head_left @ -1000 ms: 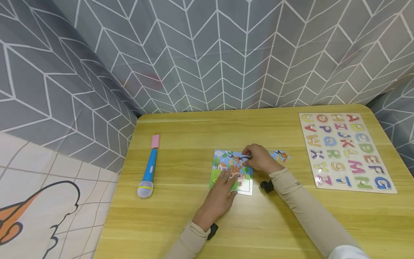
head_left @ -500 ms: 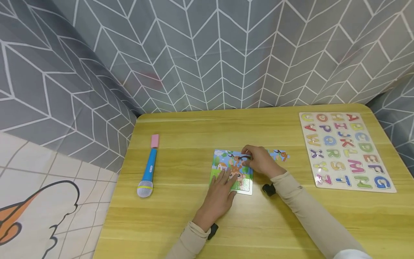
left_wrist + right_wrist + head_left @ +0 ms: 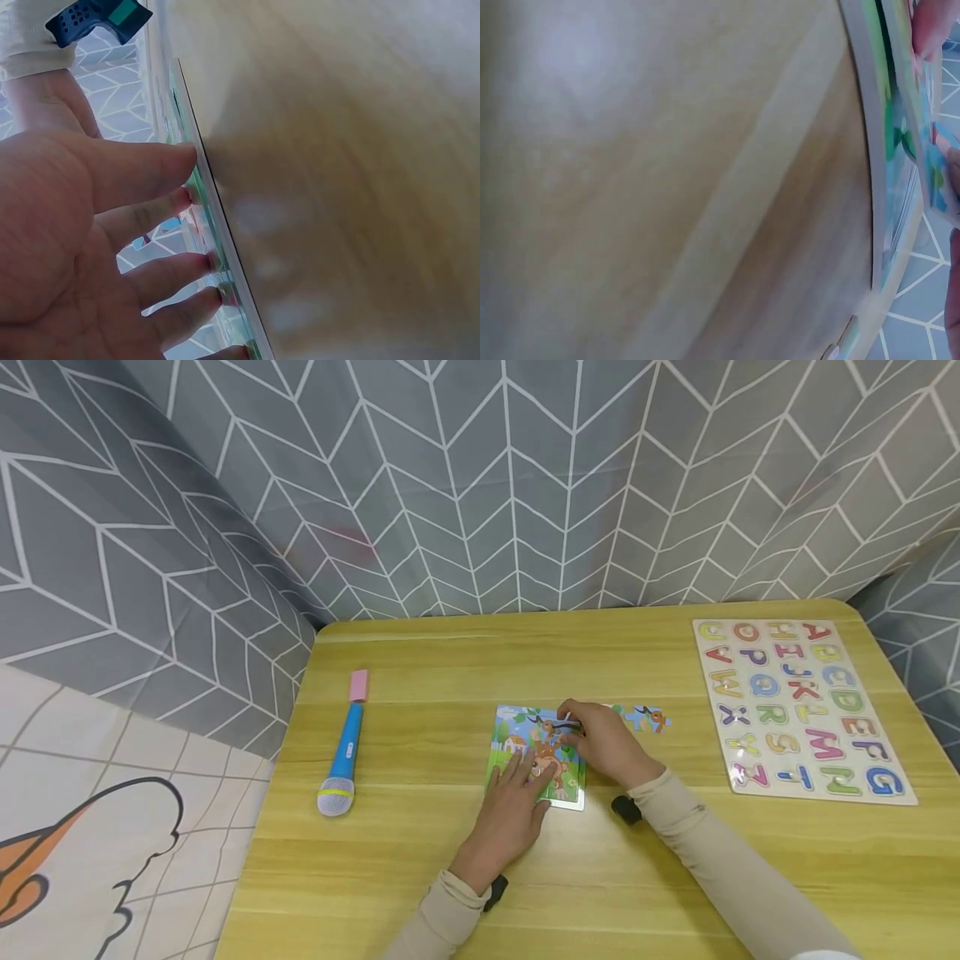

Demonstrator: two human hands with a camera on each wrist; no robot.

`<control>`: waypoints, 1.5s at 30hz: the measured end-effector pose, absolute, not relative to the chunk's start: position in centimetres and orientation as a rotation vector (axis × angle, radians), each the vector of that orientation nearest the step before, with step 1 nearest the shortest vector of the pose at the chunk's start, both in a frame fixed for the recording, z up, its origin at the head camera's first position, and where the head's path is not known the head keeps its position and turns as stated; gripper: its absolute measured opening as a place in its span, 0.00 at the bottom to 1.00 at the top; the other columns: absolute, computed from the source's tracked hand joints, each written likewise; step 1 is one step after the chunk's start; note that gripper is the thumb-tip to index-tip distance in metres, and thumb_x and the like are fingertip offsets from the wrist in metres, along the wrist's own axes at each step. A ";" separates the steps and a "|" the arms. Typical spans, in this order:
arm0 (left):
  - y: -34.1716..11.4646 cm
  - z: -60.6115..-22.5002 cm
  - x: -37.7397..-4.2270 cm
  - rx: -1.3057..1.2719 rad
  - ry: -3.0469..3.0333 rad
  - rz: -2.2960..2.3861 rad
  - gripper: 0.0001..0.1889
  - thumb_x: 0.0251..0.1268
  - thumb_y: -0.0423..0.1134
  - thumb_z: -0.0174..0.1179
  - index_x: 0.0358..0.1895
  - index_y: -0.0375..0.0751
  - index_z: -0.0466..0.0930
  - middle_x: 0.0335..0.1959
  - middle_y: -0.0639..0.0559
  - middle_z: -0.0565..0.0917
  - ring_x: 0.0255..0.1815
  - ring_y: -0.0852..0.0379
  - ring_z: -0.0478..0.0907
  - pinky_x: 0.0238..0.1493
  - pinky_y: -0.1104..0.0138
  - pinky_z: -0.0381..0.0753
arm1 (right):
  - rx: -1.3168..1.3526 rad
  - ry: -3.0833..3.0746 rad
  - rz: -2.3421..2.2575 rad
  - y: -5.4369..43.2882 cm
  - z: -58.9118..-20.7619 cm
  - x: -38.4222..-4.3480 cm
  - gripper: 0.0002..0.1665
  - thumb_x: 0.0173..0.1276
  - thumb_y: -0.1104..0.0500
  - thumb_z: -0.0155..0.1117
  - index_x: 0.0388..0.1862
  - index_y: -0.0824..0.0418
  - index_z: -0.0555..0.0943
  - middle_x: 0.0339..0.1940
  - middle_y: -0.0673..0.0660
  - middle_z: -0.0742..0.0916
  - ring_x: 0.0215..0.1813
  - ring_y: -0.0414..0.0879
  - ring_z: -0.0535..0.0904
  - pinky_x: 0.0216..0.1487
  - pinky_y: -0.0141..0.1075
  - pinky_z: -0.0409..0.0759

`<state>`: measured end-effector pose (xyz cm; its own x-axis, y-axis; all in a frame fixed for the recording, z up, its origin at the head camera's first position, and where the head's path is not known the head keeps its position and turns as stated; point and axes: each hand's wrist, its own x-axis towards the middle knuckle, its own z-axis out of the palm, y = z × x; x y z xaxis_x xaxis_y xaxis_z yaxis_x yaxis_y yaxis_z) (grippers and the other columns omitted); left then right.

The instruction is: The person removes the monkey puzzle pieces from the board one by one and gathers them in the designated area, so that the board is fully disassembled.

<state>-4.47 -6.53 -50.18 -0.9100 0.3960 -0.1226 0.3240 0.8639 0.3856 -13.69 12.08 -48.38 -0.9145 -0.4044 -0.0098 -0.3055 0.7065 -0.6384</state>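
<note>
Currently, a square picture puzzle lies flat near the middle of the wood-grain table, with both hands at it. Its printed face shows an animal with branching antlers, a small house and greenery inside a pale border.

The left hand is spread, fingers extended, with its fingertips resting on the lower left part of the puzzle. It grips nothing. Its thumb is at the near edge; whether it makes contact is unclear.

The right hand is at the upper right corner, thumb and fingers bent in and pinching a puzzle piece. From the right wrist, that piece is seen slightly raised and tilted, a narrow gap separating it from the backing board. The piece's full outline is hidden by the fingers and the picture border.

Just beyond the right hand lies a loose piece with a brown figure on blue; more printed pieces beside it are partly covered by the hand.

Farther right, a white alphabet board carries coloured letters. To the left, well apart from the puzzle, lies a blue microphone, its silver head toward the person, with a pink block at its handle end. A grey chevron curtain hangs behind the table.
</note>
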 end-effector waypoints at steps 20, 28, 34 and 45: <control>-5.8 -49.7 -4.6 0.569 2.893 0.359 0.27 0.73 0.47 0.59 0.73 0.52 0.71 0.77 0.39 0.66 0.78 0.39 0.64 0.69 0.39 0.73 | -0.875 2.903 -1.007 12.8 -47.6 -11.4 0.07 0.62 0.66 0.73 0.39 0.58 0.86 0.37 0.51 0.90 0.41 0.45 0.87 0.43 0.42 0.86; -5.9 -49.9 -4.4 0.564 2.883 0.416 0.29 0.72 0.46 0.60 0.75 0.53 0.68 0.78 0.38 0.64 0.79 0.38 0.62 0.69 0.38 0.71 | -0.614 2.910 -1.191 16.2 -47.6 -11.9 0.14 0.69 0.61 0.68 0.51 0.62 0.86 0.39 0.58 0.92 0.35 0.49 0.88 0.37 0.41 0.86; -6.0 -50.0 -4.3 0.551 2.891 0.415 0.29 0.72 0.46 0.60 0.75 0.53 0.68 0.78 0.38 0.65 0.78 0.38 0.63 0.70 0.38 0.71 | -0.310 2.919 -1.214 19.8 -47.9 -12.1 0.14 0.71 0.56 0.67 0.52 0.61 0.83 0.32 0.58 0.90 0.37 0.52 0.87 0.36 0.31 0.81; -5.9 -49.9 -4.3 0.539 2.891 0.415 0.28 0.72 0.46 0.60 0.74 0.52 0.70 0.78 0.39 0.65 0.78 0.38 0.63 0.70 0.38 0.71 | 0.069 2.928 -1.220 26.4 -48.0 -12.2 0.21 0.76 0.53 0.60 0.59 0.65 0.82 0.40 0.69 0.88 0.23 0.34 0.83 0.20 0.28 0.76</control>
